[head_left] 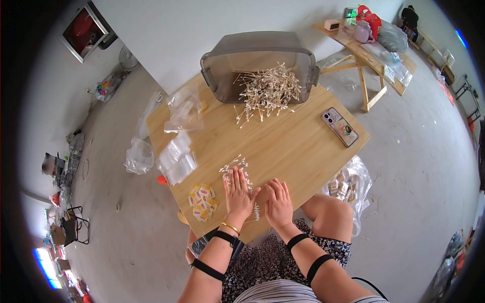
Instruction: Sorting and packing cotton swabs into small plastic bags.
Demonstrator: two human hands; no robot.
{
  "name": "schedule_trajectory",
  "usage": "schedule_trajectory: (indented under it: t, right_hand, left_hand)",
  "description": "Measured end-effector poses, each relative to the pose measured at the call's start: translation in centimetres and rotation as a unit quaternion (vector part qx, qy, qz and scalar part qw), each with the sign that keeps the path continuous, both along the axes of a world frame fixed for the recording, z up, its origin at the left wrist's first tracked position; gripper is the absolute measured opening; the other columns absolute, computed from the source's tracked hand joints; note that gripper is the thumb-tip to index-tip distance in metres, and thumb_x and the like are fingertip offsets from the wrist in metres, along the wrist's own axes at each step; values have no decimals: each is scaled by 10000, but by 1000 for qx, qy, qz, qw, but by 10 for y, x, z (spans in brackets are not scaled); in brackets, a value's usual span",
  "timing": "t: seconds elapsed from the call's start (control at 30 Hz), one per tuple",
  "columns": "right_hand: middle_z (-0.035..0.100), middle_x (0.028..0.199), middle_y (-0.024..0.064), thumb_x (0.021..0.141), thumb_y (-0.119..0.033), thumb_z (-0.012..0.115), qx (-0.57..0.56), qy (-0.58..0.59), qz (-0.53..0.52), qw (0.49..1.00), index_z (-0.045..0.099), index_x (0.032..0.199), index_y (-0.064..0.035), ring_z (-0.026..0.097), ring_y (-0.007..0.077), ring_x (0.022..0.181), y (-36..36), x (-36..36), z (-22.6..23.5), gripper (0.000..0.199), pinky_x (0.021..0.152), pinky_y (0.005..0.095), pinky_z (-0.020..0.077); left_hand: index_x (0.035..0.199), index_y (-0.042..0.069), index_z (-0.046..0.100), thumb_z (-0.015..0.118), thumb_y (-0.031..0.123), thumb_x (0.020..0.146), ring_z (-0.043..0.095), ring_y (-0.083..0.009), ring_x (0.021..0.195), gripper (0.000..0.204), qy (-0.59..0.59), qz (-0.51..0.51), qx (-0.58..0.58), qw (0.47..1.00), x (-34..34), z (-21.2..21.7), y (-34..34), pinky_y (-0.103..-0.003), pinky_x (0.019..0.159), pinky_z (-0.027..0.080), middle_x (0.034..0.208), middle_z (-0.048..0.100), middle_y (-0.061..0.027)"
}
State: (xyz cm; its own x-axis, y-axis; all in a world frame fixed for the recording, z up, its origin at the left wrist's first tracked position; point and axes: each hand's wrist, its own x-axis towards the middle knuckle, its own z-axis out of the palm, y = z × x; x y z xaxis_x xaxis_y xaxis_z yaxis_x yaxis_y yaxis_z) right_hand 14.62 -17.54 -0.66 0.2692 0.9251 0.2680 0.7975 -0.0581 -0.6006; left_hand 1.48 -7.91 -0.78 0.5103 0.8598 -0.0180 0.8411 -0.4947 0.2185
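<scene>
My left hand (239, 198) lies flat, fingers stretched out, over a row of cotton swabs (234, 163) near the front of the wooden table (283, 146). More of these swabs show below its palm, and the part under the hand is hidden. Just to the right, my right hand (278, 204) rests with fingers extended and slightly bent, nothing seen in it. Left of the row lies a small pile of yellow-and-white printed slips (203, 201). At the back, a grey translucent bin (260, 44) lies on its side, a heap of loose cotton swabs (270, 91) spilling from its mouth.
Clear plastic bags (177, 157) cover the table's left edge. A phone (340, 127) in a patterned case lies at the right. Beside my knee, a clear bag (348, 184) holds small packs. A second wooden table (374, 60) with bags stands at the far right.
</scene>
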Motion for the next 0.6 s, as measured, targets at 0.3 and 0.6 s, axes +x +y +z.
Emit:
schedule_trajectory:
  t: [0.3, 0.6]
  right_hand:
    - [497, 1395, 130, 859, -135, 582, -42, -26, 4, 999, 524, 1349, -42, 363, 274, 1429, 0, -2, -2, 502, 1247, 461, 214]
    - [497, 1392, 115, 869, -142, 577, -53, -49, -6, 997, 522, 1357, -48, 365, 266, 1427, 2, -1, 1, 500, 1246, 452, 218]
  left_hand:
    - [1565, -65, 142, 281, 628, 1011, 80, -308, 1551, 898, 24, 11, 36, 999, 7, -3, 50, -526, 1242, -7, 1647, 156, -228]
    - [1574, -55, 58, 291, 668, 993, 23, -331, 1552, 957, 22, -2, -36, 999, 7, -5, 72, -520, 1238, -31, 1659, 68, -233]
